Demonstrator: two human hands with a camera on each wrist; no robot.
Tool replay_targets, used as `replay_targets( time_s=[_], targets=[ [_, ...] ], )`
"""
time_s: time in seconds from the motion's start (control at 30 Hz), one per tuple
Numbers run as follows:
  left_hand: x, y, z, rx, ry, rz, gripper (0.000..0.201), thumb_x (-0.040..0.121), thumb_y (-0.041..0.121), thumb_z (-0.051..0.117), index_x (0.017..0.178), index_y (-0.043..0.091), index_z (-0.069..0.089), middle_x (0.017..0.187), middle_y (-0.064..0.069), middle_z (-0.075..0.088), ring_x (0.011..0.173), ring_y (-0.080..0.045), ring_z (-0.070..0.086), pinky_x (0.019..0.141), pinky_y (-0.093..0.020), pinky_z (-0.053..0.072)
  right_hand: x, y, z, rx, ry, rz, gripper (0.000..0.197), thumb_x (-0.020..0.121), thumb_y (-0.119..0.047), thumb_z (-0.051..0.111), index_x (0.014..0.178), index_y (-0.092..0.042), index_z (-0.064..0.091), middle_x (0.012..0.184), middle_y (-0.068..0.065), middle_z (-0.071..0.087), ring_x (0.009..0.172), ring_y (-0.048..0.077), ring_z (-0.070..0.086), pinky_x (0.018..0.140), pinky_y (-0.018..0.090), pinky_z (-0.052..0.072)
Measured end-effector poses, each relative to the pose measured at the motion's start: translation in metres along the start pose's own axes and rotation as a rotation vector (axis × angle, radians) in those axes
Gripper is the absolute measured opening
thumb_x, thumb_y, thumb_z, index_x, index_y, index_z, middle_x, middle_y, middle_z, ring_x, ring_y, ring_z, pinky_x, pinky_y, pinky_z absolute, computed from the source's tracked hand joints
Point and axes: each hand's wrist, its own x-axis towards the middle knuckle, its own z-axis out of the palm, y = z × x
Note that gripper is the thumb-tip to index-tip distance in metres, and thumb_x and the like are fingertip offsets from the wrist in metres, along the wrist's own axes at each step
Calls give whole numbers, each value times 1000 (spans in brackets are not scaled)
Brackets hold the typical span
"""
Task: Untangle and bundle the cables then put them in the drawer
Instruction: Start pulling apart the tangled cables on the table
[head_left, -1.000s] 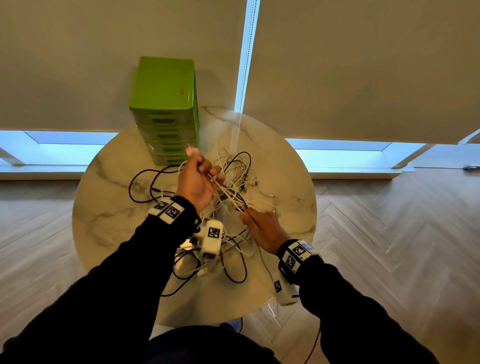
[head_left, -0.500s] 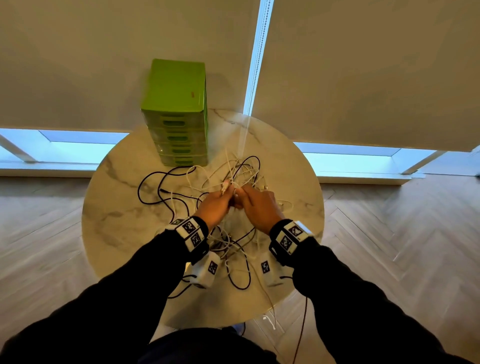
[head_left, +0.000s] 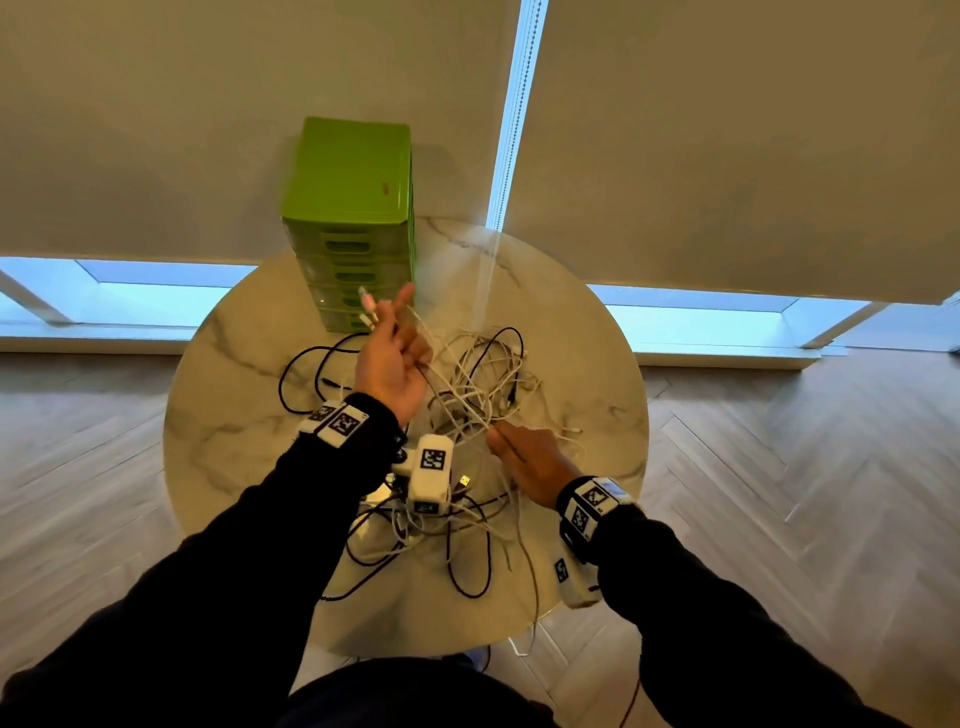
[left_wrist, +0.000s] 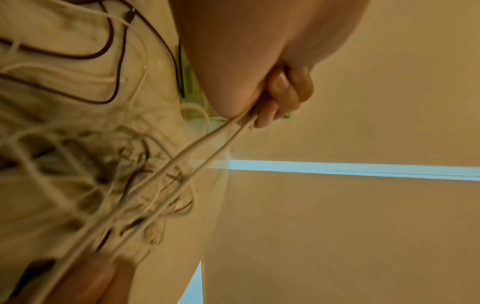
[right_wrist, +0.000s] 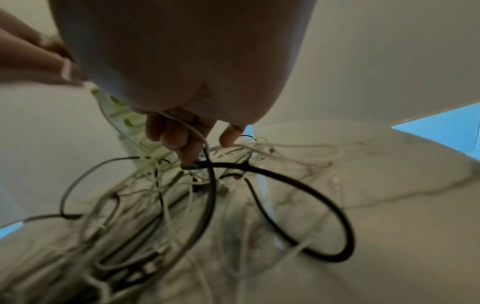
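Note:
A tangle of white and black cables (head_left: 483, 374) lies on the round marble table (head_left: 249, 415). My left hand (head_left: 400, 338) is raised above it in front of the green drawer unit (head_left: 348, 208). It grips two white cable strands (left_wrist: 197, 156) whose plug ends (head_left: 367, 306) stick up past the fingers (left_wrist: 280, 96). The strands run taut down to my right hand (head_left: 504, 441), which sits low at the near right of the tangle. In the right wrist view its fingers (right_wrist: 182, 139) curl round a white cable above a black cable loop (right_wrist: 298, 185).
All drawers of the green unit look closed. Black cable loops (head_left: 306, 364) spread to the left, and more cables trail over the table's near edge. A white tagged wrist device (head_left: 431, 473) hangs under my left forearm. Window blinds stand behind the table, with wood floor around it.
Both hands were together at the tangle half a second ago. My left hand has lifted away toward the drawers with the white strands, and my right hand has drawn back toward me.

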Motion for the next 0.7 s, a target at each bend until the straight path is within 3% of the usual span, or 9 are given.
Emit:
replay_targets(
  time_s=[0.1,0.2,0.27,0.33,0.5,0.53,0.6,0.63,0.7],
  targets=[
    [2,21,0,197,-61,129,44,109,42,30,125,16,61,56,11,26,49,-6,20,50,-22,17,-5,12,-11,-121,-70,51,26,109,-36,32,89,-26,46,66,-14,46,63,7,44,79,33,33],
    [-18,26,4,943,-184,267,49,108,47,27,121,16,62,68,13,40,60,-7,36,51,-19,32,13,15,-26,-245,-47,171,34,108,-42,28,94,-23,52,69,-9,55,75,19,58,91,39,40],
    [-31,12,5,1333,-304,227,47,107,47,28,109,17,65,81,10,55,67,-11,46,57,-21,40,34,8,-38,-249,35,198,35,107,-43,28,89,-23,50,84,7,64,88,31,63,91,42,41],
    [-33,-6,0,1466,-299,167,48,106,49,28,93,24,66,91,3,66,78,-16,57,71,-30,44,53,-10,-48,-179,127,132,33,107,-43,31,87,-22,47,90,13,65,90,37,62,85,44,44],
    [-25,-32,-8,1194,-125,1,61,108,48,25,109,12,75,104,-9,76,100,-22,69,99,-39,48,60,-57,-44,-140,153,-99,30,108,-40,33,94,-23,54,87,8,69,86,32,65,84,46,46],
    [-26,-32,-6,1118,-105,-4,60,109,45,26,112,9,73,103,-15,75,96,-23,69,98,-40,48,57,-60,-40,-125,167,-119,32,108,-43,32,96,-23,54,85,6,70,83,31,66,86,48,47],
    [-27,-29,1,940,-26,-35,52,110,38,30,112,6,71,81,-18,72,77,-33,62,77,-44,48,52,-58,-34,-92,168,-132,35,108,-44,29,119,-25,56,91,4,73,88,28,68,90,49,47],
    [-25,-28,3,841,5,-58,46,109,36,33,107,11,72,67,-9,68,65,-28,56,64,-39,45,49,-56,-32,-65,145,-133,38,108,-44,29,136,-30,50,96,5,74,92,27,68,91,45,47],
    [-22,-29,7,692,37,-98,38,109,33,38,97,16,70,61,8,62,60,-10,49,56,-26,37,42,-53,-29,37,114,-127,42,108,-46,30,148,-38,38,106,3,74,96,20,67,90,36,48]
  ],
)
